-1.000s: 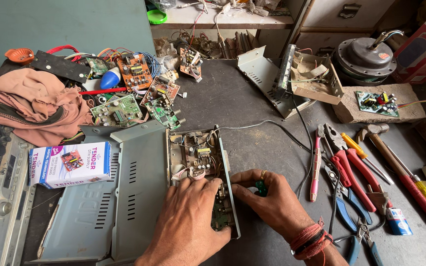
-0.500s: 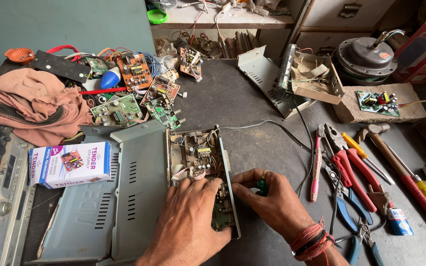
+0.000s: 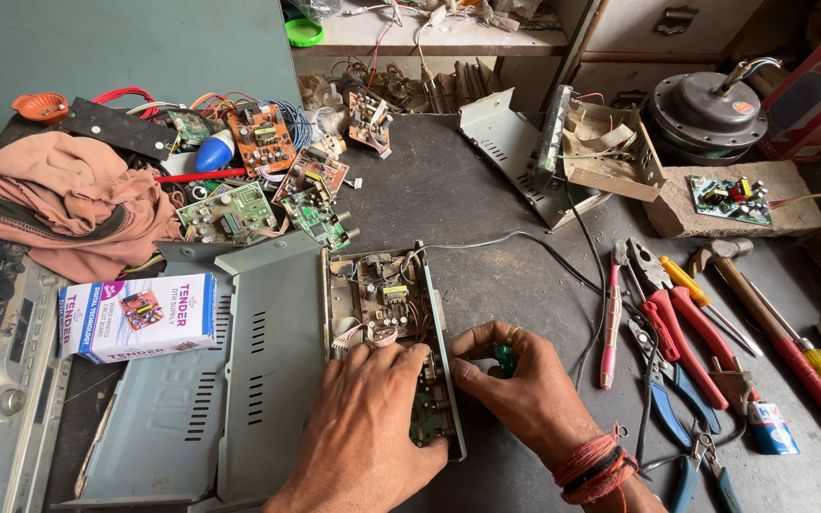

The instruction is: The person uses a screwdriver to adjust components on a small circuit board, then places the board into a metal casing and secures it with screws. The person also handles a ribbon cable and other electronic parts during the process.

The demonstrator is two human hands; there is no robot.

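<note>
— Where's the board?

— The circuit board point(image 3: 384, 302) sits inside the open grey case point(image 3: 239, 380), mid-bench, just in front of the person.

— And the hands?

— The left hand point(image 3: 372, 427) lies flat on the board's near end, fingers spread loosely, holding nothing. The right hand point(image 3: 525, 389) is curled tight round a green-handled screwdriver point(image 3: 504, 358), just beside the case's right wall.

— Around them?

— Pliers point(image 3: 677, 332) to the right, a white box point(image 3: 135, 315) to the left, loose boards point(image 3: 268, 190) behind.
</note>
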